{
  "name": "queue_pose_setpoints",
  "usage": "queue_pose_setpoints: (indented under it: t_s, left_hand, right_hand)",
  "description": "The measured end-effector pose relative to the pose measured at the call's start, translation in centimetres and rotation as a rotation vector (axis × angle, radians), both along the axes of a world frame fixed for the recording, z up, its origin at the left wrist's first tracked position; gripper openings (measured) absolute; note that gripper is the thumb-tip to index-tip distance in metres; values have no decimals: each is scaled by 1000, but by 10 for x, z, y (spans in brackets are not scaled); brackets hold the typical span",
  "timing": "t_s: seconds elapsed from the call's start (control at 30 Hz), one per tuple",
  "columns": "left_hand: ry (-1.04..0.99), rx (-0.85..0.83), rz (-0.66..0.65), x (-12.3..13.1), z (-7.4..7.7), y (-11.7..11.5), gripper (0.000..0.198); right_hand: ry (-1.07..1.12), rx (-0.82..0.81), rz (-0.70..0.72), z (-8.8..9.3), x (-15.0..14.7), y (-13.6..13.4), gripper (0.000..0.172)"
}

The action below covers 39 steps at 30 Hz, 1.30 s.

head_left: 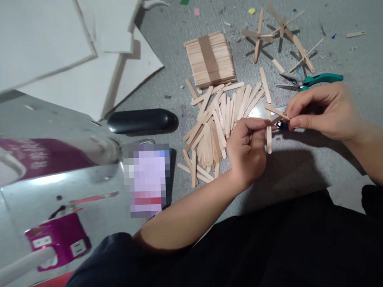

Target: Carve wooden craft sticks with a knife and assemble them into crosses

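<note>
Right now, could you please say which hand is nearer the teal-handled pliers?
Right: the right hand is just below the pliers in view; the left hand is farther off, below and to the left.

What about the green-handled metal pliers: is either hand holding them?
No, the pliers lie on the grey textured table, while the left hand and right hand hold flat wooden sticks.

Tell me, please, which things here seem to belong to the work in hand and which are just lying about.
Likely in the work:
held sticks, in left hand and right hand
loose sticks
banded bundle
joined sticks
pliers

Apparently just lying about:
phone
long black object
purple socket block
white sheets
</note>
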<state>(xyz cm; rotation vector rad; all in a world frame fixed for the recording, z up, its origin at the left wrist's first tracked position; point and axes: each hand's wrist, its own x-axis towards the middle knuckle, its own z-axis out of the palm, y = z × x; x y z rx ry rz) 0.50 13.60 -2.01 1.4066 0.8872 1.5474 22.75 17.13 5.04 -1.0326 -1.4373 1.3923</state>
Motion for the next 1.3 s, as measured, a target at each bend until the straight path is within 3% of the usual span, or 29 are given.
queue_pose_setpoints:
  t_s: [0.2, 0.43, 0.53, 0.67, 0.9, 1.1, 1.3]
  left_hand:
    - [20, 116, 9, 0, -2, 2, 11]
    - [-44, 141, -140, 3, 14, -3, 22]
    - [-54, 41, -140, 1, 20, -5, 19]
    - [-54, -184, -139, -3, 15, -5, 23]
    - [-235, -460, -311, -5, 5, 6, 48]
    - [-420, -699, -506, -2, 5, 14, 62]
    - [-469, -741, -539, -3, 9, 15, 56]
  right_hand:
    - [69, -211, 3, -2, -2, -4, 34]
    - [35, -237, 193, -5, -7, -6, 27]
    - [37, -219, 176, -12, -9, -8, 28]
    - [5, -197, 129, -16, -9, -8, 30]
    - [-10, -195, 125, -12, -7, -4, 37]
    - [-60, -103, 50, -18, -6, -6, 28]
    - [-136, -1, 28, -11, -6, -4, 23]
